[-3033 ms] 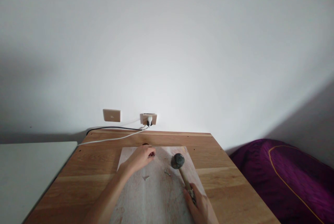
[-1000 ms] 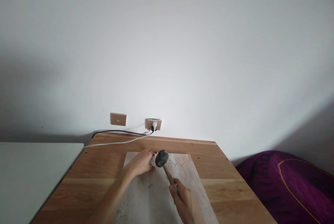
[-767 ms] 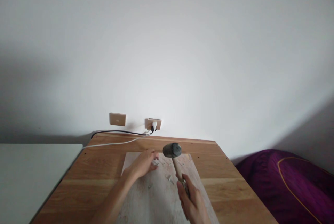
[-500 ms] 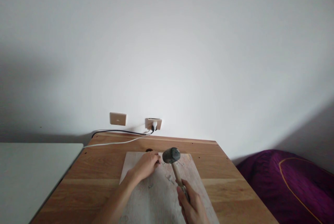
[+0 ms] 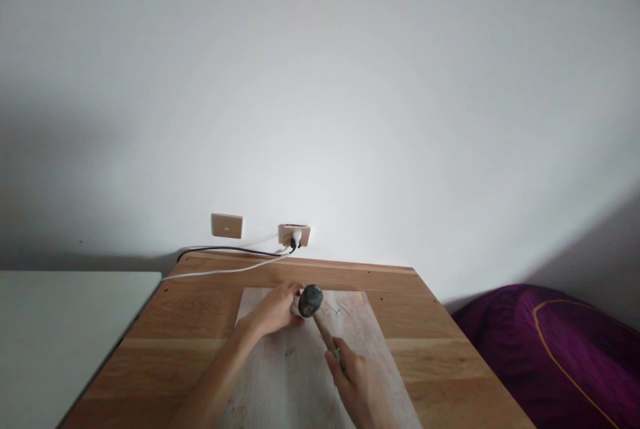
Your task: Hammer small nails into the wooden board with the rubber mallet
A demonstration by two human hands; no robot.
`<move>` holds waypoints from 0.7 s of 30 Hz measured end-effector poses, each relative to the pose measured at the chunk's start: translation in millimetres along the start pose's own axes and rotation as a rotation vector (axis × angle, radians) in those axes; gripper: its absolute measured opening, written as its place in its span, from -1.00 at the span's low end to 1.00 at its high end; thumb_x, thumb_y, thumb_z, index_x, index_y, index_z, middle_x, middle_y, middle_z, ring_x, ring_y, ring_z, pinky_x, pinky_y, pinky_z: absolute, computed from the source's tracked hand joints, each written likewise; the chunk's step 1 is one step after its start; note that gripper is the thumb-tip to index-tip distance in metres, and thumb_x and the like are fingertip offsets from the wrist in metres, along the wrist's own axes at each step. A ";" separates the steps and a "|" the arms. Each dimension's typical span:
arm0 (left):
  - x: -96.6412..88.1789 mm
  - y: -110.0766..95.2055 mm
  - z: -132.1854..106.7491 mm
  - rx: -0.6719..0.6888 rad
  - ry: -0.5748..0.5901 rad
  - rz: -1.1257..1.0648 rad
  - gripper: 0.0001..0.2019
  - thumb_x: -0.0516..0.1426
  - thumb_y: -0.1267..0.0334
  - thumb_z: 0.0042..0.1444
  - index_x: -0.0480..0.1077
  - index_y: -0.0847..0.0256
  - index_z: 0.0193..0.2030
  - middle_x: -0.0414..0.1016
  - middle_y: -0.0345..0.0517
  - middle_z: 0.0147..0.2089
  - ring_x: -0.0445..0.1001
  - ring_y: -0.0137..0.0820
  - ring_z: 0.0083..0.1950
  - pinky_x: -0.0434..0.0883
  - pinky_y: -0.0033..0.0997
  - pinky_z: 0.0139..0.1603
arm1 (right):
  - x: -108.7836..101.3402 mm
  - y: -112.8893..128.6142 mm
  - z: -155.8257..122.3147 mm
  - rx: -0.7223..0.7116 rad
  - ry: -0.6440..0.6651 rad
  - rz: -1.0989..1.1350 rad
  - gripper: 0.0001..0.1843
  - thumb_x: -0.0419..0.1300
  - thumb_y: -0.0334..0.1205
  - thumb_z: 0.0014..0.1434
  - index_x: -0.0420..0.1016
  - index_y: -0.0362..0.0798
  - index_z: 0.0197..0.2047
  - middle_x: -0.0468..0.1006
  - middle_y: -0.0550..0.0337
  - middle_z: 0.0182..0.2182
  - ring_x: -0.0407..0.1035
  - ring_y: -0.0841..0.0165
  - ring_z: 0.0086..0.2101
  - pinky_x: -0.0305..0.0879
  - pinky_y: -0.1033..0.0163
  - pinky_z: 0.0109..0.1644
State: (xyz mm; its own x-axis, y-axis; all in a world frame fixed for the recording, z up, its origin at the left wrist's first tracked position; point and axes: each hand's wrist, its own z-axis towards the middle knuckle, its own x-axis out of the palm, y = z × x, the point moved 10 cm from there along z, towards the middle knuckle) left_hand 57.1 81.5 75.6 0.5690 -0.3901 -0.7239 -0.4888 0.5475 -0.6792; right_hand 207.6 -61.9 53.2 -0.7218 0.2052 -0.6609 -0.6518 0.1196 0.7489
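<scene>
My right hand (image 5: 356, 379) is wrapped round the wooden handle of a mallet (image 5: 310, 301) with a dark, rounded head. The head is in front of the fingertips of my left hand (image 5: 280, 306), partly covering them. Those fingers are pinched together near the far edge of a pale, worn board (image 5: 300, 382); whatever they hold is hidden. A few small metal pieces, which look like nails (image 5: 339, 310), lie on the board to the right of the mallet head. Another small piece (image 5: 289, 353) is on the board nearer to me.
The board lies on a wooden tabletop (image 5: 430, 356) against a white wall. A socket (image 5: 303, 234) holds plugs, with a black cable (image 5: 230, 248) and a white cable (image 5: 215, 272) running left. A white surface (image 5: 65, 342) stands left, a purple cushion-like thing (image 5: 505, 329) right.
The mallet has swung left, its head now right at my left fingertips. My right hand has shifted slightly left with it. My left hand stays in about the same place.
</scene>
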 end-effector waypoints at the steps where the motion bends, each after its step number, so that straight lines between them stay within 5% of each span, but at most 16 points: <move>1: 0.5 1.6 0.3 -0.003 -0.004 0.008 -0.51 0.33 0.35 0.00 0.43 0.13 0.11 0.49 0.05 0.19 0.45 -0.12 0.20 0.32 -0.28 0.22 | 0.7 -3.8 0.3 0.012 0.002 0.008 -0.08 -0.14 0.54 0.24 0.59 -0.12 0.04 0.59 0.06 -0.52 0.50 0.20 -0.46 0.33 0.25 -0.37; 8: 9.2 -6.5 4.9 0.013 0.001 0.083 -0.92 0.22 0.41 0.16 0.50 0.18 -0.22 0.57 -0.05 -0.09 0.52 -0.24 -0.04 0.35 -0.37 -0.02 | -12.9 -25.2 -9.0 0.174 -0.024 0.232 -0.08 -0.07 0.54 0.20 0.50 -0.14 0.10 0.42 0.26 -0.58 0.26 0.39 -0.63 0.12 0.33 -0.59; 13: 11.9 -10.2 7.4 0.040 -0.014 0.082 -0.87 0.17 0.48 0.16 0.50 0.20 -0.33 0.58 -0.06 -0.18 0.53 -0.26 -0.08 0.33 -0.38 -0.06 | -20.3 -23.7 -17.6 0.209 0.003 0.254 -0.17 -0.01 0.52 0.20 0.50 -0.10 0.05 0.37 0.31 -0.56 0.17 0.47 -0.66 0.03 0.37 -0.63; 17: 12.9 -8.2 6.4 0.037 0.011 0.030 -0.83 0.15 0.51 0.15 0.52 0.19 -0.29 0.59 -0.08 -0.17 0.54 -0.28 -0.08 0.35 -0.38 -0.03 | -26.2 -16.8 -14.6 0.165 -0.026 0.233 -0.14 -0.04 0.53 0.21 0.50 -0.10 0.08 0.38 0.30 -0.56 0.21 0.45 -0.65 0.06 0.37 -0.62; 21: 11.6 -8.9 2.6 0.054 0.045 -0.009 -0.70 0.25 0.36 0.11 0.49 0.15 0.01 0.55 -0.04 0.03 0.51 -0.23 0.01 0.38 -0.34 0.02 | -22.4 -7.2 -8.2 0.082 -0.067 0.205 -0.11 -0.06 0.51 0.24 0.49 -0.14 0.12 0.45 0.24 -0.57 0.33 0.36 -0.59 0.22 0.33 -0.53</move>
State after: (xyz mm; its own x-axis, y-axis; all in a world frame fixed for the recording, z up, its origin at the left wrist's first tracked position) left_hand 69.8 74.0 73.6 0.5426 -0.4270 -0.7234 -0.4469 0.5824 -0.6790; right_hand 226.6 -75.4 62.2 -0.8183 0.2966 -0.4923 -0.4703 0.1467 0.8702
